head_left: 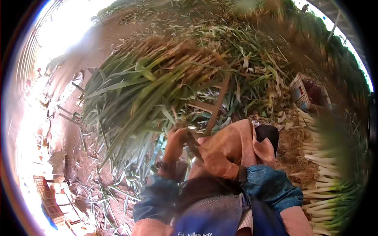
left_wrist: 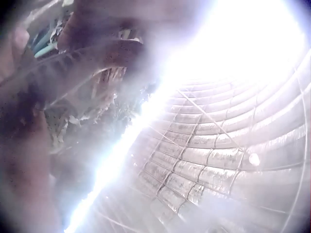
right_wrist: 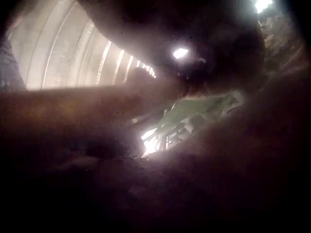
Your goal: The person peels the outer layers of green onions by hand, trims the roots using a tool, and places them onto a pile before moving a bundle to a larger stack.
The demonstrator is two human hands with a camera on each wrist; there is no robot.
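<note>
In the head view my left hand [head_left: 177, 143] is raised over the lap, fingers curled round a dark, slender stick-like piece [head_left: 193, 147]. A thin brown end of something pokes up above those fingers. My right hand [head_left: 216, 163] comes in from the right and grips the lower end of the dark piece; its fingertips are partly hidden. Just beyond the hands lies a big heap of leeks [head_left: 134, 88], green leaves toward me and brown roots pointing away. The left wrist view is hazy, with a dark curved strip [left_wrist: 82, 68] across it; the right wrist view is mostly dark.
A wooden bar [head_left: 220, 102] stands by the leek heap. Cleaned leeks [head_left: 321, 165] lie in a row on the right, near a crate [head_left: 301, 92]. A cloth [head_left: 232, 141] covers the knee. Loose leaves [head_left: 256, 67] litter the ground, and a crate [head_left: 49, 200] lies lower left.
</note>
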